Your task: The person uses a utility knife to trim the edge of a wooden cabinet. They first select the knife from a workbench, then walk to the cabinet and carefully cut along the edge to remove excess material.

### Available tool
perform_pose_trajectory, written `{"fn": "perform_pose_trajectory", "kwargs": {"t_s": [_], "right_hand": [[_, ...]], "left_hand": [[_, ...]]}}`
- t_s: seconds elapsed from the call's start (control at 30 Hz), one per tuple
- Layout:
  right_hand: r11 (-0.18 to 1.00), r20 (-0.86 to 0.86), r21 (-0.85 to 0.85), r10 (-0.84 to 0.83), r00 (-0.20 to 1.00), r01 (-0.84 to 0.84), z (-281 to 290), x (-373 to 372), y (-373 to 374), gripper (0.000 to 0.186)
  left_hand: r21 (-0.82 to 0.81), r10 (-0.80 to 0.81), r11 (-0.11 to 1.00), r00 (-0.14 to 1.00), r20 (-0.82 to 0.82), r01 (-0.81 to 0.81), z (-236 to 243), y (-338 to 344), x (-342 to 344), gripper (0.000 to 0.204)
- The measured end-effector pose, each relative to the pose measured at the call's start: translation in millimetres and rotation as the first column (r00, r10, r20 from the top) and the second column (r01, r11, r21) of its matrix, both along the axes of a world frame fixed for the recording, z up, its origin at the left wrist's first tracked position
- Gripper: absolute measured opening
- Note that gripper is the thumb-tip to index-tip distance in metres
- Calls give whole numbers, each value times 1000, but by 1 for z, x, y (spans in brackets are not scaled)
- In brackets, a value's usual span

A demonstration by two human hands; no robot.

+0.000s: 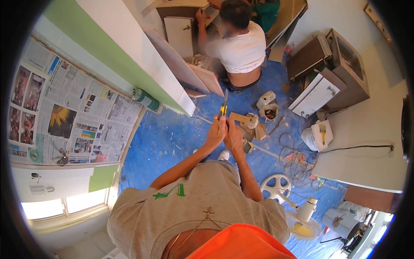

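Head view is looking straight down the person's grey shirt to a floor that a blue plastic sheet is covering, evidently as protection against dust and paint. At far left, sheets of newspaper are masking a window pane or wall panel, and a long white board is leaning along the green wall beside it.

At centre, both forearms are extending forward and meeting in front of the chest. The left hand is closing around the handle of a yellow-and-black utility knife, holding it with the blade end pointing away from the body, which is keeping the edge clear of the person. The right hand is pressing against the left with its fingers curled; whether it is gripping the knife body or only steadying the other hand cannot be told.

Beyond the knife, a second person in a white shirt is crouching at a cabinet. Just right of the hands, wood offcuts are lying on the sheet. Farther right, a coil of cable, a white bucket carrying a brush, a detached white drawer front and a toppled white fan are lying spread out.
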State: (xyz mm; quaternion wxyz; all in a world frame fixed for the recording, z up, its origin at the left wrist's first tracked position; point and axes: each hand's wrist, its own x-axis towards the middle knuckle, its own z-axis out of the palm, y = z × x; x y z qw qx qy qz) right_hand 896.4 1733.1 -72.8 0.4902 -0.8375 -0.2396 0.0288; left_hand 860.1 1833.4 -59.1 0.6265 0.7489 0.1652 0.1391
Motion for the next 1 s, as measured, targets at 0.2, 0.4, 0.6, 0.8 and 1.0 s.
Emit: {"fn": "perform_pose_trajectory", "kwargs": {"t_s": [0.2,0.4,0.6,0.8,1.0], "right_hand": [[1000,163,-28,18,987,-13,26,16,17,24],[1000,79,-22,24,997,-22,37,14,41,23],[1000,-45,19,13,999,-12,33,9,65,22],[997,-14,67,41,999,-40,28,12,84,23],[998,-72,46,39,997,-36,29,21,101,25]], "left_hand": [[-52,19,998,1000,6,-19,19,16,11,42],[-12,2,1000,999,48,-2,26,42,10,46],[43,-5,999,992,127,0,23,68,11,46],[7,-26,1000,997,73,25,18,93,12,47],[0,-22,1000,997,73,23,17,110,21,47]]}}
